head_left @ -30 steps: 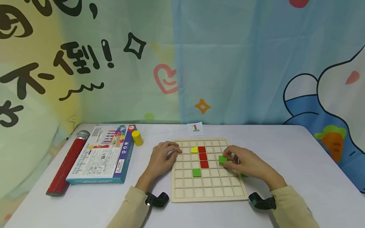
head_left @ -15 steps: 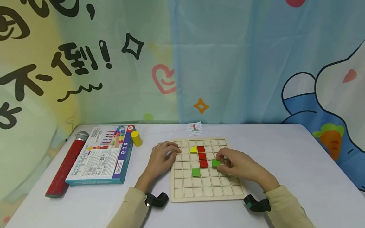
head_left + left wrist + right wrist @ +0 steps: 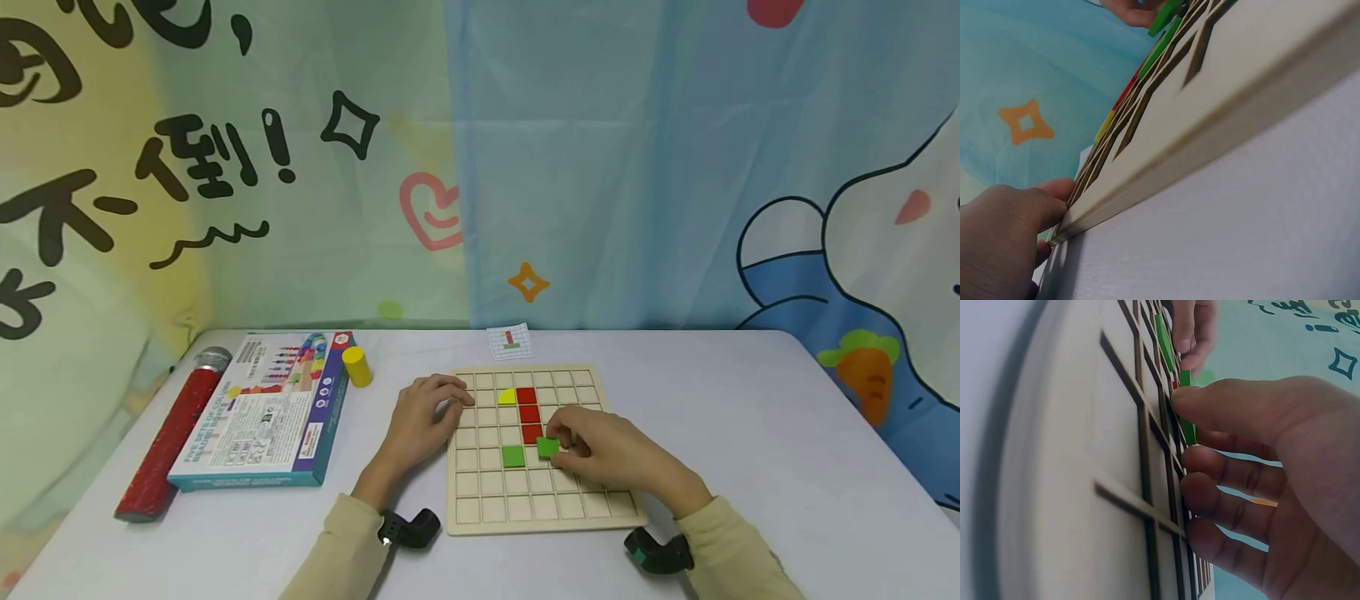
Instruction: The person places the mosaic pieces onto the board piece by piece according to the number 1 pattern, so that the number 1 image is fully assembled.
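A wooden grid board (image 3: 525, 507) lies on the white table. My left hand (image 3: 420, 421) holds its left edge, fingers over the rim in the left wrist view. My right hand (image 3: 618, 450) pinches a green square tile (image 3: 547, 447) between thumb and fingertips, tilted close over the board just below the red column. In the right wrist view this green tile (image 3: 1189, 419) shows on edge by the thumb. Another green tile (image 3: 513, 456) sits in a cell to its left. Several red tiles (image 3: 528, 413) form a column, with a yellow tile (image 3: 506, 397) left of the top one.
A small pattern card (image 3: 510, 342) lies behind the board. On the left are a boxed set (image 3: 255, 408), a yellow cylinder (image 3: 357, 367) standing by it, and a red microphone-like tube (image 3: 176, 437). A printed curtain (image 3: 562, 167) hangs behind the table.
My right hand has carried the green tile left and toward me across the board, from its right side to below the red column. The left hand has stayed at the board's edge.
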Action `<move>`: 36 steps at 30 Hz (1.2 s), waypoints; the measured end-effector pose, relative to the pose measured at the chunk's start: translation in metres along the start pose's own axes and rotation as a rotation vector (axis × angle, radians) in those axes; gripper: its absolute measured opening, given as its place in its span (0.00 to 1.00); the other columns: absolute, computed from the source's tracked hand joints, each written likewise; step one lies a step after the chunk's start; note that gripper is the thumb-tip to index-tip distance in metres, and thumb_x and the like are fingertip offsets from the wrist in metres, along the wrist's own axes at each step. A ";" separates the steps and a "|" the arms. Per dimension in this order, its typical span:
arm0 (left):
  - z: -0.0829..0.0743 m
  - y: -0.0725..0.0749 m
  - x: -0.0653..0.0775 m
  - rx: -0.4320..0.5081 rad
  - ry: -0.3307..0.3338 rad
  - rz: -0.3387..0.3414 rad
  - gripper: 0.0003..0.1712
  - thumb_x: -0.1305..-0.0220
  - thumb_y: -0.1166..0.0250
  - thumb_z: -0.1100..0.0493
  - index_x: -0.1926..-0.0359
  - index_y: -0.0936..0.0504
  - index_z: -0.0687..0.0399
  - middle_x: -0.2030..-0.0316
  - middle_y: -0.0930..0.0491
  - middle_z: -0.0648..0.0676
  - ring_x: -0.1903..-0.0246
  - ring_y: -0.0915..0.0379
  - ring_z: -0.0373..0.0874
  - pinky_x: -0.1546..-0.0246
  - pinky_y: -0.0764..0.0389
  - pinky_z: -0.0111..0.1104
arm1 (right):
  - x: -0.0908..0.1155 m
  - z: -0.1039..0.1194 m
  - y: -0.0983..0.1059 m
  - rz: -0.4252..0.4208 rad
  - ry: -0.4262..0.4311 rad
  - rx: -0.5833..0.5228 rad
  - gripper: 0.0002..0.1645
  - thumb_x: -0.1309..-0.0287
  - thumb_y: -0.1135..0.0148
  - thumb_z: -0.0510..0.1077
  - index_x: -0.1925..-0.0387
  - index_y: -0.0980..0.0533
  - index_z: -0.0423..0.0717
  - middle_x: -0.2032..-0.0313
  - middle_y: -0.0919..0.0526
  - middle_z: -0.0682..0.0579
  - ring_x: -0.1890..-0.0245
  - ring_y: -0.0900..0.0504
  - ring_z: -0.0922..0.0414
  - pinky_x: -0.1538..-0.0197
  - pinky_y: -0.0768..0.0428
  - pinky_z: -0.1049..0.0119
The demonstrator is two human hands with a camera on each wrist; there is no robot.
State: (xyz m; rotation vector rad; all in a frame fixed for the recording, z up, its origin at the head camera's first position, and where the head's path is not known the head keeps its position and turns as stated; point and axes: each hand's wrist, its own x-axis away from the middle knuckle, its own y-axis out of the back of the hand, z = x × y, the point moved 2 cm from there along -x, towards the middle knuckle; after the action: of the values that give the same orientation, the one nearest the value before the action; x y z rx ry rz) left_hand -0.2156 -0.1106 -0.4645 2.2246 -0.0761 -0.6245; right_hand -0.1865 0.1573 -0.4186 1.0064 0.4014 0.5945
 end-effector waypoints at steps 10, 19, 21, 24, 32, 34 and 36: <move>-0.001 0.002 0.001 0.001 0.004 -0.002 0.09 0.39 0.39 0.62 0.63 0.15 0.44 0.53 0.19 0.47 0.47 0.28 0.50 0.45 0.34 0.50 | -0.004 0.008 -0.007 0.010 -0.005 0.021 0.16 0.46 0.34 0.50 0.58 0.26 0.53 0.73 0.29 0.62 0.77 0.33 0.69 0.72 0.32 0.74; 0.000 0.001 0.001 0.012 0.016 -0.002 0.09 0.39 0.39 0.62 0.63 0.15 0.43 0.53 0.19 0.47 0.47 0.28 0.50 0.45 0.35 0.50 | -0.005 0.011 -0.008 0.015 -0.004 0.038 0.15 0.47 0.33 0.50 0.59 0.26 0.52 0.74 0.29 0.62 0.77 0.34 0.69 0.71 0.33 0.74; 0.000 0.001 0.001 0.015 0.016 -0.003 0.09 0.39 0.39 0.62 0.63 0.15 0.43 0.53 0.19 0.47 0.47 0.28 0.50 0.45 0.35 0.50 | -0.004 0.012 -0.008 0.018 -0.005 0.035 0.15 0.47 0.34 0.50 0.59 0.26 0.52 0.74 0.29 0.63 0.77 0.34 0.69 0.71 0.33 0.74; -0.001 0.001 0.001 0.016 0.011 -0.004 0.09 0.39 0.39 0.62 0.63 0.15 0.43 0.53 0.19 0.47 0.47 0.28 0.50 0.45 0.35 0.50 | -0.004 0.013 -0.008 0.019 -0.004 0.032 0.14 0.47 0.33 0.50 0.60 0.26 0.52 0.74 0.29 0.63 0.77 0.34 0.69 0.71 0.33 0.74; -0.001 0.000 0.000 0.014 0.011 -0.005 0.10 0.39 0.39 0.63 0.64 0.15 0.43 0.53 0.19 0.47 0.47 0.28 0.49 0.45 0.35 0.50 | -0.003 0.013 -0.009 0.010 0.006 0.030 0.14 0.47 0.33 0.49 0.59 0.26 0.53 0.73 0.29 0.62 0.77 0.34 0.69 0.71 0.33 0.74; -0.001 0.000 0.000 0.017 0.014 -0.004 0.10 0.39 0.39 0.63 0.64 0.15 0.43 0.53 0.19 0.46 0.47 0.28 0.49 0.45 0.35 0.49 | -0.003 0.013 -0.009 0.007 0.012 0.030 0.14 0.47 0.33 0.49 0.59 0.26 0.52 0.73 0.29 0.62 0.77 0.34 0.69 0.72 0.33 0.75; -0.001 -0.001 0.000 0.021 0.017 -0.002 0.10 0.39 0.39 0.62 0.63 0.15 0.42 0.53 0.20 0.46 0.47 0.28 0.49 0.45 0.35 0.49 | -0.003 0.013 -0.009 0.004 0.014 0.034 0.15 0.47 0.33 0.49 0.59 0.26 0.52 0.73 0.29 0.62 0.77 0.34 0.69 0.72 0.33 0.75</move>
State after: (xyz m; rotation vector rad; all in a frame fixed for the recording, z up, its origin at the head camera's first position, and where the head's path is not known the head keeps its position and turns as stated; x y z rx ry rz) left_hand -0.2150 -0.1097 -0.4650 2.2499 -0.0720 -0.6087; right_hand -0.1786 0.1433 -0.4202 1.0367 0.4232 0.6006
